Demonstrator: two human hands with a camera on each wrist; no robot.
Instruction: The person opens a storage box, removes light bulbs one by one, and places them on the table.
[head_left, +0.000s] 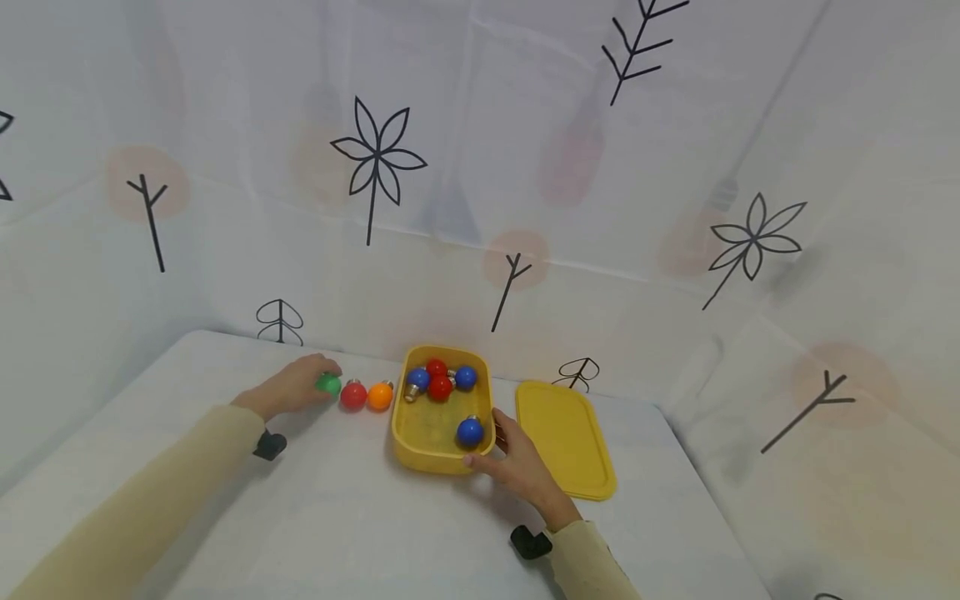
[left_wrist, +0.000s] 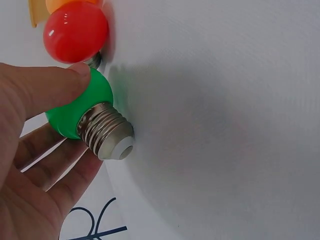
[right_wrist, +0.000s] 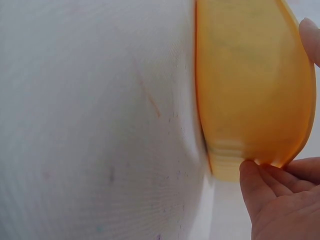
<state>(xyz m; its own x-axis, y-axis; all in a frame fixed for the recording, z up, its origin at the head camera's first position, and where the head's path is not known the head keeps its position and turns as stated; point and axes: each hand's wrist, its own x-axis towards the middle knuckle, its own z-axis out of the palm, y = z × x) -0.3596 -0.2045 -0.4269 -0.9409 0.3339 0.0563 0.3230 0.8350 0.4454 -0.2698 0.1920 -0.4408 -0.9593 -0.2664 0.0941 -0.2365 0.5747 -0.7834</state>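
A green light bulb with a silver screw base is pinched between the thumb and fingers of my left hand, at the left end of a short row. Beside it on the table lie a red bulb and an orange bulb. My right hand grips the near right corner of a yellow plastic box, thumb on the rim and fingers against the side wall. Inside the box, red and blue bulbs cluster at the far end, and one blue bulb lies near the right hand.
Right of the box, a flat yellow lid lies on the white-covered table. White cloth printed with plant drawings hangs behind the table and along its sides.
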